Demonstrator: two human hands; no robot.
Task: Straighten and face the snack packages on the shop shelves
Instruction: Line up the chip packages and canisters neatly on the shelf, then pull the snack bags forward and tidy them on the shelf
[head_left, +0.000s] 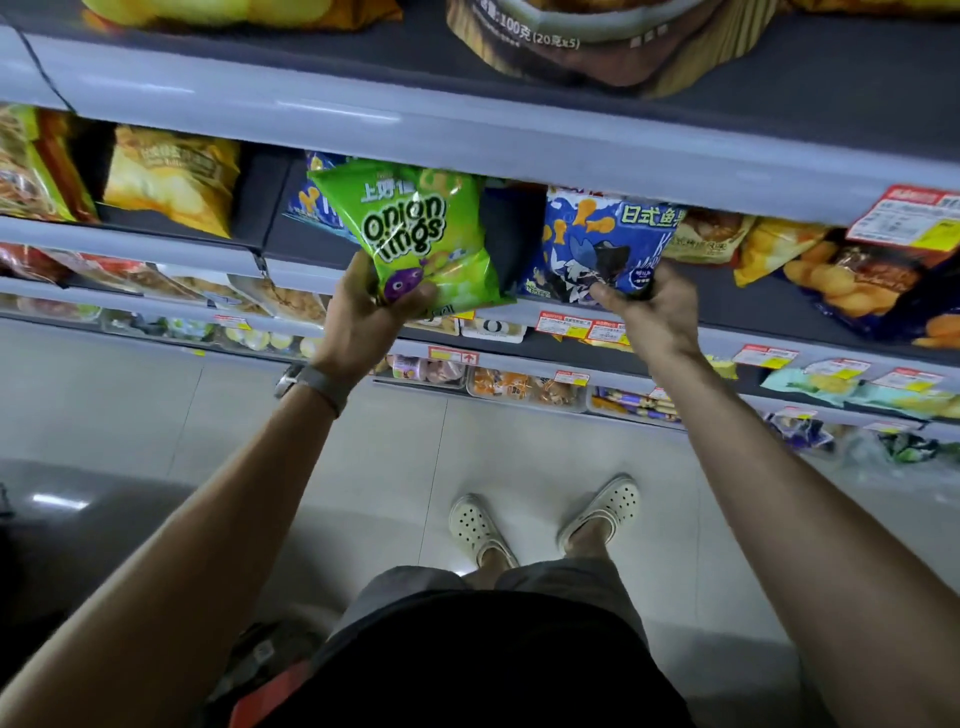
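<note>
My left hand (363, 317) grips the lower end of the green bag (415, 228), fingers curled behind it and the thumb laid across the front over a purple cartoon figure. The bag reads "Onion rings" in black-and-white lettering, with three white Chinese characters above that I take as 上好佳. It sits tilted, its top leaning away from the hand to the left, in front of the shelf rail (306, 278). Behind it, further from my left hand, a second blue packet (311, 202) peeks out, its print too hidden to read. My right hand (654, 312) pinches the bottom edge of the blue bag (597, 239), thumb pressed on the front and fingers wrapped underneath. That bag stands upright on the shelf just above the hand, printed with orange fish shapes and 日式鱼, the rest being cut off at the fold, with a large "K" below. Under both hands, red-and-white price tags (558, 322) run along the rail, too small to read. High above my right hand, a brown bag (571, 52) on the upper shelf shows "100克 (20克x5)". Up and to the left of my left hand sits a yellow crisp bag (171, 176) whose writing is blurred.
</note>
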